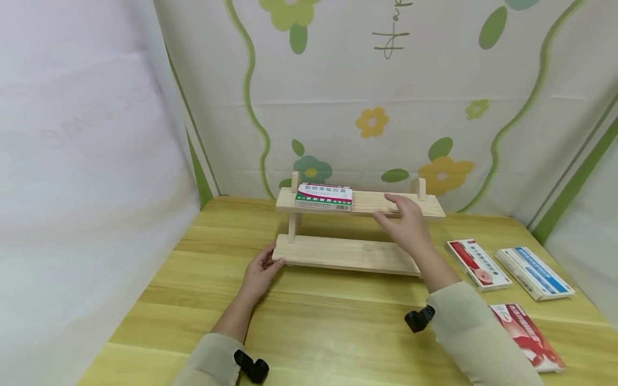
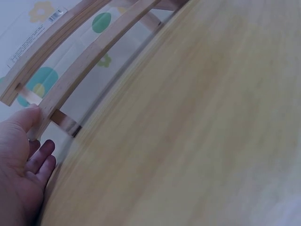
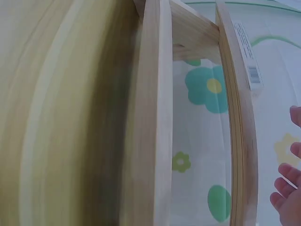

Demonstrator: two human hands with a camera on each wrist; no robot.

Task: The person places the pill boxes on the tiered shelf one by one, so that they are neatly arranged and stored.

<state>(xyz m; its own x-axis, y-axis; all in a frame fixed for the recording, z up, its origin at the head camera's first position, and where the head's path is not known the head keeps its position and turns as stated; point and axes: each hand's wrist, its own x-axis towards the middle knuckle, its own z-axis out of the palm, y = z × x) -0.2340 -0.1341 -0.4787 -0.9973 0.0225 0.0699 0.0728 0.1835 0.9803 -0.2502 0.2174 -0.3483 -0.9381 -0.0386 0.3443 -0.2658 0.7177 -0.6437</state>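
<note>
A two-tier wooden shelf [image 1: 338, 252] stands towards the back of the table. My left hand [image 1: 257, 277] grips the left end of its lower board, thumb on top; the left wrist view shows the other fingers of that hand [image 2: 21, 165] curled below the board's edge. On the upper board's left part lies a white, green and magenta medicine box [image 1: 323, 197]. My right hand [image 1: 407, 224] is at the right part of the upper board, fingers spread and holding nothing. In the right wrist view its fingers [image 3: 288, 175] are apart from the box.
Right of the shelf, several more medicine boxes lie on the table [image 1: 309, 327]: a red and white one [image 1: 478, 265], a blue and white one [image 1: 533, 272], and a red one [image 1: 526, 338] partly behind the right sleeve. A flowered cloth [image 1: 328, 69] hangs behind the table.
</note>
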